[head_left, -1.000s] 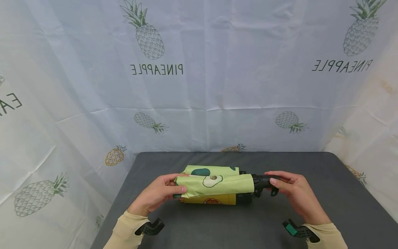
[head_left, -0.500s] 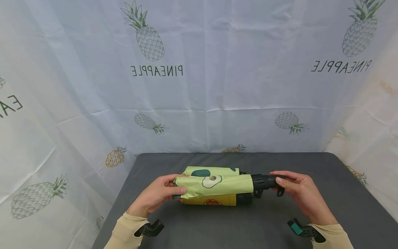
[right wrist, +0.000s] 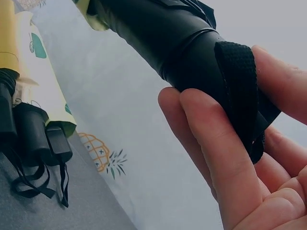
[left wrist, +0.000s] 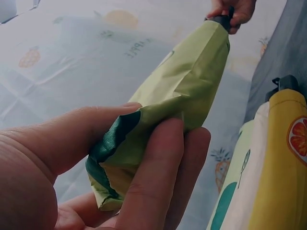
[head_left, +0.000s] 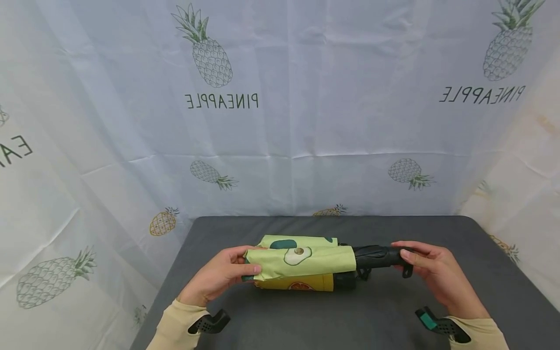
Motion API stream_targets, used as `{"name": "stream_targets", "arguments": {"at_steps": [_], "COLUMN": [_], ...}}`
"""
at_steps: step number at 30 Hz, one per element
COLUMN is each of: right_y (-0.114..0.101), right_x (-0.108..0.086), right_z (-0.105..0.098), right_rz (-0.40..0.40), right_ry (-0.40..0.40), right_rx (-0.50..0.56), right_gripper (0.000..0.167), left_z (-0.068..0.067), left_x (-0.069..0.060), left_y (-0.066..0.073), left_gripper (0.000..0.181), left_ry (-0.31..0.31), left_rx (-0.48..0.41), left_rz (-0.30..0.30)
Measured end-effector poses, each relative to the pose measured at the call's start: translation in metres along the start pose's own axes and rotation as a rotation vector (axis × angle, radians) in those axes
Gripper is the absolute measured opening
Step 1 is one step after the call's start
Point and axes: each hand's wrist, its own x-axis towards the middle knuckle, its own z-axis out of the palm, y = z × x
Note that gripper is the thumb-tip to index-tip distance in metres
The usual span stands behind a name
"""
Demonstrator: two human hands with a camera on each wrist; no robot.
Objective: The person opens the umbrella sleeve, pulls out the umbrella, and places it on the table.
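Observation:
A folded black umbrella [head_left: 376,256] sticks out of the right end of a light green avocado-print sleeve [head_left: 325,260], held above the table. My left hand [head_left: 220,276] pinches the sleeve's left end between thumb and fingers. That end looks slack and crumpled, with a dark green edge [left wrist: 117,134] in the left wrist view. My right hand [head_left: 439,272] grips the umbrella's black handle near its end. In the right wrist view a black strap [right wrist: 240,91] lies across the handle beside my fingers. The rest of the umbrella is hidden inside the sleeve.
On the grey table [head_left: 306,321], below and behind the held sleeve, lie a yellow umbrella [head_left: 306,283] with an orange-slice print, a light green one [head_left: 302,240] and a whitish one [left wrist: 254,148], side by side. A pineapple-print curtain [head_left: 288,126] hangs behind.
My right hand has moved right with the handle, so more of the black umbrella shows outside the sleeve. The left hand and the sleeve have stayed nearly in place.

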Motion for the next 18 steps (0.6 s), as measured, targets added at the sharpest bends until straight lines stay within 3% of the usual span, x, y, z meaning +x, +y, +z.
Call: {"name": "stream_targets", "arguments": {"at_steps": [9, 18], "right_y": [-0.001, -0.001], "right_x": [-0.006, -0.009], "right_z": [-0.014, -0.030], "right_rz": [-0.029, -0.037], "right_ry": [-0.034, -0.038], "right_rx": [0.065, 0.104], "right_gripper": [0.033, 0.034], "left_z": [-0.002, -0.004], "left_x": [0.000, 0.000], "left_y": [0.000, -0.002], "left_gripper": [0.061, 0.059], "left_ry": [-0.013, 0.012], "left_rx": [0.005, 0.019], "left_rz": [-0.003, -0.024]}}
